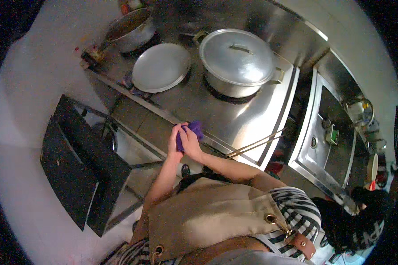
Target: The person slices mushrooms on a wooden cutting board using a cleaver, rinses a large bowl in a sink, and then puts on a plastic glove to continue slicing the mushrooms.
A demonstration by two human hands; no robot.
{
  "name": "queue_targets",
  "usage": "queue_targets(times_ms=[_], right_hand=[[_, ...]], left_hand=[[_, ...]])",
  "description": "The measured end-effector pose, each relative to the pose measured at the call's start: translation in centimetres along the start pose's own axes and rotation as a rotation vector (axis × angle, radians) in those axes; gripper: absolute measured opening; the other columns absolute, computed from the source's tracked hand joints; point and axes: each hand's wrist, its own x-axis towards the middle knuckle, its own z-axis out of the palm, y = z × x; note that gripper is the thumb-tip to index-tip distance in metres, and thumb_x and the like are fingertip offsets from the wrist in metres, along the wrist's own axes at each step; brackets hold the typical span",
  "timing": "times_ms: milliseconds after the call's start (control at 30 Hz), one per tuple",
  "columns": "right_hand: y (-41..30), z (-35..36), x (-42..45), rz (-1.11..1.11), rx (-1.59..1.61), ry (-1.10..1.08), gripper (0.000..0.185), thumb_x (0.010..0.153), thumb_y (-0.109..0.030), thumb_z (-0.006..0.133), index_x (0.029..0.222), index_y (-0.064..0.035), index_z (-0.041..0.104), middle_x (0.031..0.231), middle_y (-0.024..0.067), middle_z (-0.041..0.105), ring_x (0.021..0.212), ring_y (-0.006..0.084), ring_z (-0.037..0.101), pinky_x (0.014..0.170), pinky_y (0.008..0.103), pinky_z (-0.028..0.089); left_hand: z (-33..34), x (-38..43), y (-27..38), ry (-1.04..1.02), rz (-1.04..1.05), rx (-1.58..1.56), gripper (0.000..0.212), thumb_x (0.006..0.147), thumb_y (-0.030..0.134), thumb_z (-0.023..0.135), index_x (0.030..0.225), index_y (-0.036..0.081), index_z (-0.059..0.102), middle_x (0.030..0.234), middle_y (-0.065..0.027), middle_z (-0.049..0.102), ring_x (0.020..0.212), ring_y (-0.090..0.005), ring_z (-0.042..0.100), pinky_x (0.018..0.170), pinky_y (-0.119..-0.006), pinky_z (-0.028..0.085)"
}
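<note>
A purple cloth (195,128) is bunched between my two hands at the front edge of the steel stove top (199,99). My left hand (173,141) wraps its left side, and my right hand (189,143) presses over it from the right. Much of the cloth is hidden under my fingers. Beyond my hands stands a large lidded aluminium pot (232,63). A round metal lid or shallow pan (161,68) rests to its left. A pair of long wooden chopsticks (257,144) lies across the stove's front edge, right of my hands.
An uncovered pot (132,31) stands at the far left of the stove. On the right is a steel sink (313,152) with a green sponge (334,135) in a holder. A person in black (351,222) is close on my right. Black-panelled furniture (86,165) stands at my left.
</note>
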Motion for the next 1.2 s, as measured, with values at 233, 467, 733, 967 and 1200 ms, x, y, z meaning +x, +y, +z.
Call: queue_targets(times_ms=[233,467,733,967,1200], right_hand=[[-1.1,-1.6,1.3,-0.482,-0.225,0.112,0.022,0.090,-0.012,0.041,0.108,0.0016,0.040,0.076,0.0284,0.055,0.071,0.0480,0.056,0.059,0.0524,0.044],[-0.5,-5.8,-4.6,-0.516,-0.593,-0.074,0.065,0.072,-0.003,0.059,0.132,-0.0015,0.035,0.125,0.0243,0.039,0.115,0.0385,0.043,0.095,0.0437,0.038],[12.7,-6.6,-33.9,0.702,-0.488,0.531,0.034,0.074,-0.012,0.057,0.107,-0.0069,0.057,0.099,0.0200,0.059,0.091,0.0377,0.058,0.074,0.0446,0.049],[25.7,9.9,-57.2,1.023,-0.288,0.792,0.023,0.074,-0.020,0.057,0.087,-0.0031,0.064,0.089,0.0216,0.064,0.088,0.0342,0.063,0.069,0.0467,0.050],[25.8,-0.5,-66.8,1.090,-0.113,1.079,0.029,0.078,-0.023,0.050,0.098,-0.0065,0.064,0.091,0.0216,0.064,0.084,0.0378,0.061,0.074,0.0448,0.048]], left_hand=[[0.2,5.5,1.0,0.013,-0.068,0.182,0.020,0.084,0.022,0.059,0.080,0.003,0.064,0.075,-0.0031,0.059,0.068,-0.0133,0.056,0.062,-0.027,0.045],[2.0,14.0,3.6,-0.033,0.487,1.222,0.068,0.079,0.054,0.061,0.108,-0.008,0.056,0.102,-0.0220,0.062,0.090,-0.0320,0.060,0.084,-0.041,0.045],[-4.7,20.9,-0.8,-0.322,0.898,1.815,0.045,0.073,0.025,0.067,0.110,0.002,0.060,0.106,-0.0236,0.058,0.096,-0.0404,0.053,0.087,-0.048,0.040],[-7.5,7.1,-9.4,0.381,0.409,1.887,0.032,0.077,0.023,0.059,0.108,0.016,0.057,0.099,-0.0150,0.057,0.090,-0.0323,0.054,0.070,-0.050,0.043],[-8.5,-8.0,-29.9,-0.954,-0.816,1.824,0.034,0.082,0.026,0.059,0.114,0.015,0.054,0.093,-0.0078,0.056,0.080,-0.0246,0.055,0.060,-0.044,0.045]])
